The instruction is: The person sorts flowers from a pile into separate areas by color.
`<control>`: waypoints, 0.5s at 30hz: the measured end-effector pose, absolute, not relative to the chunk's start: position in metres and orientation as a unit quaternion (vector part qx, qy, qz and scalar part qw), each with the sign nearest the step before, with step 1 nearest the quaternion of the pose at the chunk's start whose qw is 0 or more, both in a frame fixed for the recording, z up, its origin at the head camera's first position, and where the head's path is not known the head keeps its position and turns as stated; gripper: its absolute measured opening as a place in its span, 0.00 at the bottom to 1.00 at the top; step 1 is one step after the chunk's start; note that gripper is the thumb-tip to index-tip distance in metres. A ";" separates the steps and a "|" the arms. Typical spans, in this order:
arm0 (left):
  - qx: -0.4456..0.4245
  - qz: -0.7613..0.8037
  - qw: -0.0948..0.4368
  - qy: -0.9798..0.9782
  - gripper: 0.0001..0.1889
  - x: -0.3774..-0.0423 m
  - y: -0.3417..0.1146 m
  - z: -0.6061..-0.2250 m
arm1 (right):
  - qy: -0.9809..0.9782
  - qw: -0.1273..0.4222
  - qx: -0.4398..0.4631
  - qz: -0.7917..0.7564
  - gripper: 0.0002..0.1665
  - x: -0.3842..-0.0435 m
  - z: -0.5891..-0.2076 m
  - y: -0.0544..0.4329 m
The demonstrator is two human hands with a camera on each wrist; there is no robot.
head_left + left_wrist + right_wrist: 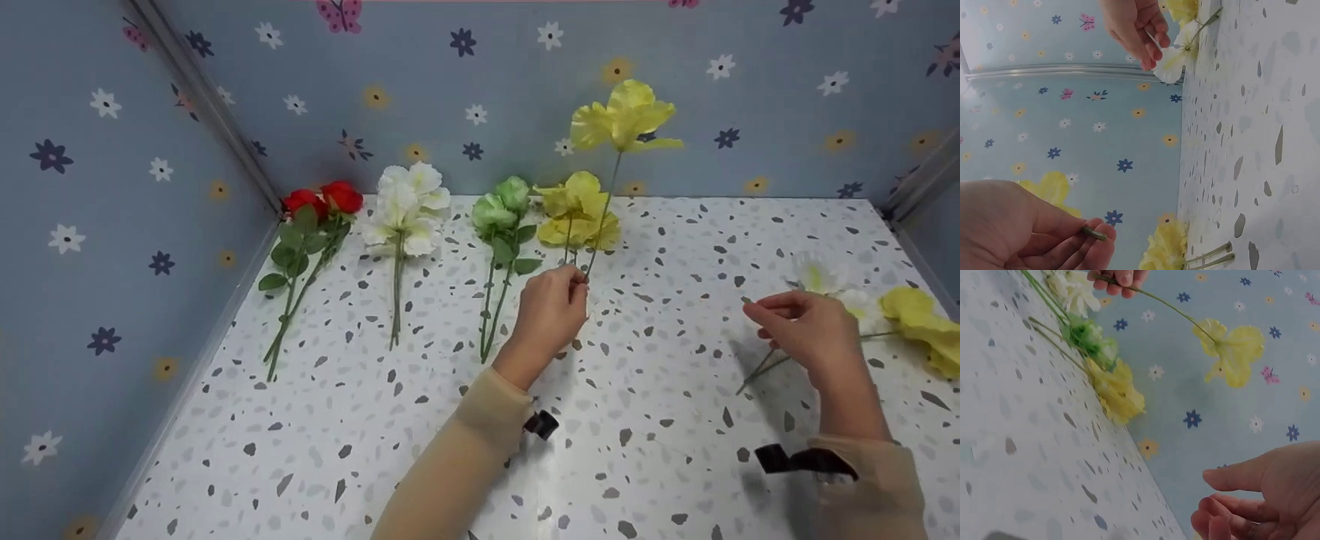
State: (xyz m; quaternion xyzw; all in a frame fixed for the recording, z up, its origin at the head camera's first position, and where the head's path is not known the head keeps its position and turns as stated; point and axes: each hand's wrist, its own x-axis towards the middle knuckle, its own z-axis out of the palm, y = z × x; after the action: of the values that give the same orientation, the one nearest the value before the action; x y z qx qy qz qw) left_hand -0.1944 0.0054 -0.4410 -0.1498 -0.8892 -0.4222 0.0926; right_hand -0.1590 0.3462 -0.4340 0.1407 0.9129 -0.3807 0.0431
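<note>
My left hand (pixel 551 304) pinches the thin stem of an artificial yellow flower (pixel 626 120), raised upright with its bloom against the back wall. In the left wrist view the cut stem end (pixel 1095 233) pokes out between thumb and fingers. Below the raised bloom, more yellow flowers (pixel 574 210) lie on the speckled surface. My right hand (pixel 814 330) hovers at the right with fingers loosely bent; the right wrist view shows thumb and fingers apart, holding nothing. Beneath and beside it lie a white flower (pixel 814 276) and a yellow flower (pixel 922 326), partly hidden by the hand.
Along the back lie red roses (pixel 341 197), white flowers (pixel 405 214) and green flowers (pixel 495 214), stems toward me. The white speckled table (pixel 637 450) meets a blue flower-patterned back wall (pixel 510 82) and a left side wall (pixel 97 247).
</note>
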 end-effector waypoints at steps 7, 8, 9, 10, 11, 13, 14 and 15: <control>-0.118 -0.387 0.082 -0.911 0.10 -0.210 0.013 -0.470 | 0.913 0.058 0.247 -0.318 0.38 -0.153 -0.440 0.387; -0.111 -0.378 0.076 -0.916 0.09 -0.211 0.014 -0.473 | 0.912 0.065 0.260 -0.311 0.39 -0.152 -0.441 0.392; -0.102 -0.371 0.071 -0.920 0.09 -0.212 0.014 -0.476 | 0.912 0.069 0.269 -0.303 0.39 -0.152 -0.442 0.396; -0.093 -0.365 0.065 -0.924 0.09 -0.212 0.014 -0.479 | 0.910 0.075 0.277 -0.300 0.38 -0.151 -0.442 0.399; -0.085 -0.360 0.060 -0.927 0.10 -0.213 0.014 -0.481 | 0.909 0.080 0.283 -0.296 0.38 -0.151 -0.442 0.402; -0.077 -0.356 0.052 -0.930 0.14 -0.214 0.014 -0.485 | 0.906 0.088 0.292 -0.292 0.38 -0.151 -0.443 0.407; -0.076 -0.357 0.049 -0.930 0.16 -0.215 0.014 -0.486 | 0.906 0.091 0.293 -0.292 0.38 -0.151 -0.444 0.408; -0.076 -0.359 0.049 -0.929 0.19 -0.215 0.014 -0.487 | 0.905 0.092 0.294 -0.293 0.38 -0.152 -0.444 0.408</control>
State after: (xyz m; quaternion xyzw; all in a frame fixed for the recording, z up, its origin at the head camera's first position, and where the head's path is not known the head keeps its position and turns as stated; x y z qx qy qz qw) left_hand -0.2152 0.0137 -0.4870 -0.0764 -0.9290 -0.3589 0.0486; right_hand -0.1523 0.4084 -0.4445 0.2938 0.9053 -0.2928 0.0920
